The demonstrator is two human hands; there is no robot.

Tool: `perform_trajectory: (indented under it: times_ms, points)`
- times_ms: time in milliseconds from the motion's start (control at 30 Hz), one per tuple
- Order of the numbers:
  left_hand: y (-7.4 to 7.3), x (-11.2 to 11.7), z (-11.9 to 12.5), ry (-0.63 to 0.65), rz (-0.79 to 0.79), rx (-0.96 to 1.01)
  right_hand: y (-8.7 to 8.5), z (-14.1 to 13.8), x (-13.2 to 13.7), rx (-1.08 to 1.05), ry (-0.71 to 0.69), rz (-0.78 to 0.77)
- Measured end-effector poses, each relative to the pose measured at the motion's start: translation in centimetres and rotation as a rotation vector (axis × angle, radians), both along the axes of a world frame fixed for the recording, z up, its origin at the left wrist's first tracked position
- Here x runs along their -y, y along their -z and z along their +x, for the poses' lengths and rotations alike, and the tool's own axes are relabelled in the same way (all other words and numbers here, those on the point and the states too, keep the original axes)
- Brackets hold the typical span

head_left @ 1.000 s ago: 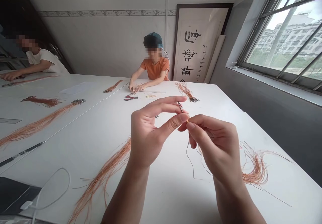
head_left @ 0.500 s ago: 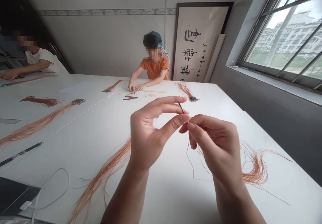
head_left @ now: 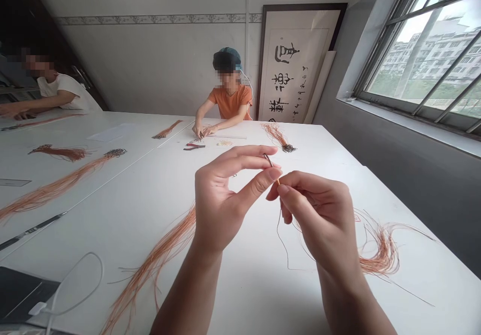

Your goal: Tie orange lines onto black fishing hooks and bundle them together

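My left hand (head_left: pixel 229 199) is raised over the white table (head_left: pixel 259 295), its thumb and fingers pinched on a small dark metal hook (head_left: pixel 268 160). The hook's curved end points up between the fingertips. Close against it, my right hand (head_left: pixel 323 214) pinches the lower end, where a short orange piece shows at the fingertips. From there a thin copper-coloured line (head_left: pixel 287 255) hangs down to the table. How the line joins the hook is covered by my fingers. A bundle of the same lines (head_left: pixel 161 249) lies partly behind my left hand, another bundle (head_left: pixel 381 255) beyond my right wrist.
More line bundles with dark clustered ends (head_left: pixel 115 152) lie to the left and far right. Red-handled pliers (head_left: pixel 194 146) rest before a person in orange (head_left: pixel 229 102). Another person (head_left: pixel 62 92) sits far left. A white cable (head_left: pixel 101 270) and black object (head_left: pixel 26 290) lie near left.
My right fingertips have shifted slightly left and down along the hook, baring a short orange piece between the hands. My left hand keeps its pinch in nearly the same place.
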State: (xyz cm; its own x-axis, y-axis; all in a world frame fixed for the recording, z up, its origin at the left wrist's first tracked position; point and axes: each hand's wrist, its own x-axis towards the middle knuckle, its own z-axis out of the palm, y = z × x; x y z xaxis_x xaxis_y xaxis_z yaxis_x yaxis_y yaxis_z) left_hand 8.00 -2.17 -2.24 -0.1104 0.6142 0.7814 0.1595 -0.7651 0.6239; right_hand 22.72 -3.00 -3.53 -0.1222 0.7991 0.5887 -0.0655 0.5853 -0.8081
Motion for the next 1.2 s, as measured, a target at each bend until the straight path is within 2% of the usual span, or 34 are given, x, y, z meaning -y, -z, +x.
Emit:
perform_trajectory:
  times_ms: [133,333,1200]
  points:
    - [0.09,-0.22,0.1,0.035,-0.002,0.013,-0.04,-0.08,-0.12,-0.013,-0.005,-0.015]
    - [0.02,-0.25,0.09,0.003,-0.018,0.006,-0.08,-0.1,-0.04,-0.014,-0.008,-0.016]
    - [0.14,-0.33,-0.21,0.056,0.048,-0.012,0.28,-0.3,-0.16,0.007,0.015,0.004]
